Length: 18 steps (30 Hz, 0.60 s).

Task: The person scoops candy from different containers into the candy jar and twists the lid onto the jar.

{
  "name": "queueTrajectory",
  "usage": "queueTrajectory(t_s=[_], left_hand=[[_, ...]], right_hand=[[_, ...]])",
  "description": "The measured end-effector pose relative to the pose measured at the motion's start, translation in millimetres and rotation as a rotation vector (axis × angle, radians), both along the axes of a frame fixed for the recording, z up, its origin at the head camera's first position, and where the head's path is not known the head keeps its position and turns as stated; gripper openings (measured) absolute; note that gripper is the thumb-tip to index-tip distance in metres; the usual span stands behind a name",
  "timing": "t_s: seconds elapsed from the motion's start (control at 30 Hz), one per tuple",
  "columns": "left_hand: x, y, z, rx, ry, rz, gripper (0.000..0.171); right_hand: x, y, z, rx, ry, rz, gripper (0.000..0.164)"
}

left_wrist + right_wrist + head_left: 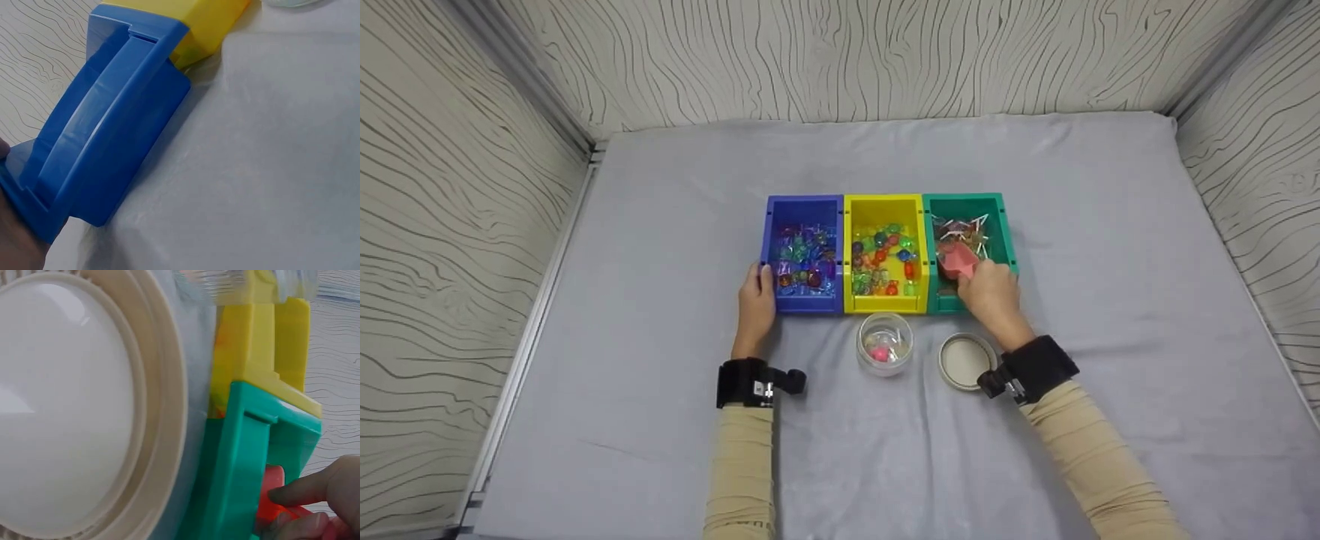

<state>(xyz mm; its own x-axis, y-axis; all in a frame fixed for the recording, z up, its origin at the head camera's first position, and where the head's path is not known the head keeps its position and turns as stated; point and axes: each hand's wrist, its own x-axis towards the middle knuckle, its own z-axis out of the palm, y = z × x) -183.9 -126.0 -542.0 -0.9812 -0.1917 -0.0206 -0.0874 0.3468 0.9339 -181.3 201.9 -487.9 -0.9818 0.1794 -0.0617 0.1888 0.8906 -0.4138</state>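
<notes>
My right hand point(992, 298) grips a pinkish-red scoop point(959, 260), its head down inside the green bin point(1006, 225) among small wrapped pieces with white sticks. In the right wrist view, thumb and fingers pinch the scoop point(272, 486) at the green bin's front opening. My left hand point(756, 306) holds the left wall of the blue bin point(805, 305), thumb at the rim and the other fingers mostly hidden outside. A clear jar point(886, 367) stands open before the yellow bin point(885, 304), with a pink piece and some pale ones inside.
A round lid point(966, 361) lies on the grey cloth point(660, 247) right of the jar, close to the right wrist. The three bins stand joined side by side; colourful translucent pieces lie in the blue and yellow ones. Patterned panels point(840, 60) enclose the table.
</notes>
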Motion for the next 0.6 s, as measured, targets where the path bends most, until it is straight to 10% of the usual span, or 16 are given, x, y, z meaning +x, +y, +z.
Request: queueTrajectory(t_s=[0.6], left_hand=[[-0.9, 0, -1.2, -0.026, -0.013, 0.003, 0.043]], right_hand=[[-7.9, 8, -15.2, -0.034, 0.041, 0.057, 0.030]])
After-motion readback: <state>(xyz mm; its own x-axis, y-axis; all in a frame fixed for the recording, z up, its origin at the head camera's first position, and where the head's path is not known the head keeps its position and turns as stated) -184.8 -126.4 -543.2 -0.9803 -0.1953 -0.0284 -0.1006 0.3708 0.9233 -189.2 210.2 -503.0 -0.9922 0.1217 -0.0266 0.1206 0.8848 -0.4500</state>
